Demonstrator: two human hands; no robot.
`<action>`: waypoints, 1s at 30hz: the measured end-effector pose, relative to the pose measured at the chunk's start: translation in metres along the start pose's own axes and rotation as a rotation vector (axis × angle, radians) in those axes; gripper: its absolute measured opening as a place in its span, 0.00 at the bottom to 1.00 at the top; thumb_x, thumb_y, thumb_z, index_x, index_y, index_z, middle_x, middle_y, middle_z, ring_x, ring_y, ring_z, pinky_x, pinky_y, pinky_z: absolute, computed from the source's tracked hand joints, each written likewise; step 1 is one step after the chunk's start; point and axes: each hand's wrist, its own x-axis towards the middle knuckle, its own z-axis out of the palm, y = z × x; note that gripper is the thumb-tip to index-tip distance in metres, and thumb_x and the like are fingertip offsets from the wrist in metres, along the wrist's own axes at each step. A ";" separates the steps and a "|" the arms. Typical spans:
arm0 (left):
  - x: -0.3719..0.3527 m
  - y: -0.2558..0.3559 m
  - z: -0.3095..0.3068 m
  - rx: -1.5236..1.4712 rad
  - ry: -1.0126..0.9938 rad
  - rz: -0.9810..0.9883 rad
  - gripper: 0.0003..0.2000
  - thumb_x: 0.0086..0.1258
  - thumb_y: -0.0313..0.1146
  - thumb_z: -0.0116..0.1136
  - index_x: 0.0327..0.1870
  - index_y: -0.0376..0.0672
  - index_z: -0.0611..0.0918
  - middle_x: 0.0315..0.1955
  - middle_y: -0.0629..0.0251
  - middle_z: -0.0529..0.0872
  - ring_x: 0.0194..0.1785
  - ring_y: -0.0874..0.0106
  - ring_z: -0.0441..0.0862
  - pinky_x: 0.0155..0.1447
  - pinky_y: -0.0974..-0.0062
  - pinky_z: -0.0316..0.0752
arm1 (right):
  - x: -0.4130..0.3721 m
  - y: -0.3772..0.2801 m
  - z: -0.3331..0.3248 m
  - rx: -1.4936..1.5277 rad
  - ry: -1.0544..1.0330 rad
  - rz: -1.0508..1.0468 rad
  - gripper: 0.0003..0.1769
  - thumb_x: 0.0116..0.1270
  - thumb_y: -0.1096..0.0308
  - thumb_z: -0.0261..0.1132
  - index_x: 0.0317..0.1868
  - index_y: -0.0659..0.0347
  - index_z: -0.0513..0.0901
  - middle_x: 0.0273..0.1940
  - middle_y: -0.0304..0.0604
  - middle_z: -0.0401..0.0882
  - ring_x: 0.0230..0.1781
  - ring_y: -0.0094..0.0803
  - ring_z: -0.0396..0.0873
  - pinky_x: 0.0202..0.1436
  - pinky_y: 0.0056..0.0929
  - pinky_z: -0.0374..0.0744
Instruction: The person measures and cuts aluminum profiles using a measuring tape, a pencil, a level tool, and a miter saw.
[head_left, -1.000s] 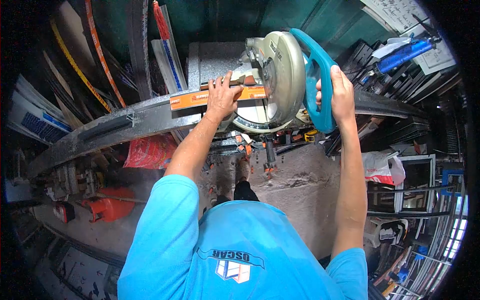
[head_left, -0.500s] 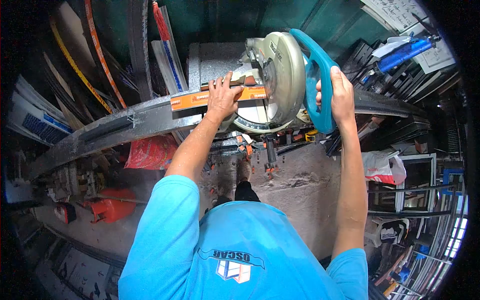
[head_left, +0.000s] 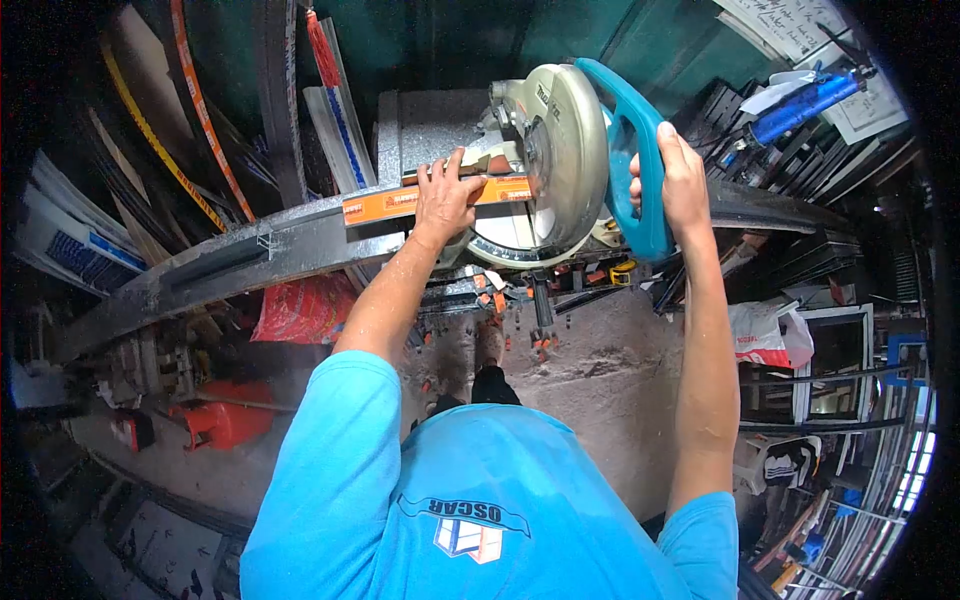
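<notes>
My right hand is wrapped round the teal handle of a miter saw. The saw's head is low, with its pale guard over the blade. My left hand presses on a bar with an orange printed film, its fingers over the top and the thumb toward the saw. The bar's right end reaches the blade guard; whether the blade touches it is hidden. Below the guard the saw's round base shows in part.
A long metal bench rail runs to both sides. Profiles with coloured film lean behind at left. Orange-coated offcuts lie below the saw. A red plastic bag hangs at left, and a red container sits on the floor.
Almost nothing differs. The camera view has shifted very slightly; both hands keep their places on the bar and the saw handle.
</notes>
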 end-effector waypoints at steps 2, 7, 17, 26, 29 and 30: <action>0.000 -0.001 -0.001 -0.029 0.002 0.004 0.28 0.50 0.33 0.78 0.57 0.64 0.87 0.75 0.54 0.66 0.72 0.52 0.67 0.76 0.44 0.56 | 0.010 -0.017 -0.002 -0.003 -0.012 0.072 0.30 0.83 0.41 0.47 0.41 0.62 0.77 0.29 0.41 0.80 0.22 0.27 0.81 0.25 0.30 0.81; -0.005 -0.011 -0.004 -0.107 0.000 0.060 0.29 0.53 0.29 0.76 0.61 0.57 0.85 0.78 0.51 0.62 0.80 0.46 0.57 0.81 0.36 0.45 | 0.029 -0.042 -0.002 -0.248 0.010 0.041 0.42 0.70 0.26 0.57 0.49 0.65 0.79 0.31 0.46 0.81 0.22 0.31 0.82 0.25 0.31 0.82; -0.048 -0.076 -0.082 -0.616 -0.293 0.006 0.19 0.71 0.25 0.62 0.63 0.41 0.83 0.60 0.53 0.84 0.66 0.53 0.80 0.70 0.60 0.72 | 0.073 -0.076 -0.004 -0.266 -0.075 0.121 0.43 0.69 0.25 0.57 0.34 0.67 0.78 0.27 0.47 0.79 0.19 0.34 0.82 0.23 0.36 0.82; -0.040 -0.089 -0.155 -0.850 0.148 -0.446 0.23 0.61 0.42 0.76 0.49 0.36 0.83 0.42 0.62 0.84 0.44 0.70 0.83 0.52 0.73 0.78 | 0.092 -0.083 -0.007 -0.264 -0.134 0.113 0.44 0.69 0.26 0.57 0.35 0.69 0.83 0.28 0.47 0.80 0.20 0.34 0.80 0.25 0.38 0.83; -0.036 -0.098 -0.180 -1.446 0.175 -0.687 0.27 0.74 0.54 0.63 0.59 0.38 0.76 0.46 0.64 0.84 0.49 0.66 0.85 0.56 0.66 0.81 | 0.093 -0.080 -0.008 -0.269 -0.129 0.102 0.44 0.69 0.27 0.58 0.38 0.70 0.85 0.28 0.48 0.82 0.21 0.34 0.82 0.26 0.37 0.84; -0.037 -0.116 -0.166 -1.698 0.276 -0.641 0.25 0.78 0.54 0.56 0.61 0.41 0.77 0.53 0.62 0.84 0.58 0.62 0.83 0.65 0.55 0.78 | 0.093 -0.079 -0.008 -0.322 -0.118 0.055 0.42 0.70 0.28 0.57 0.39 0.68 0.84 0.29 0.49 0.82 0.23 0.36 0.82 0.28 0.38 0.84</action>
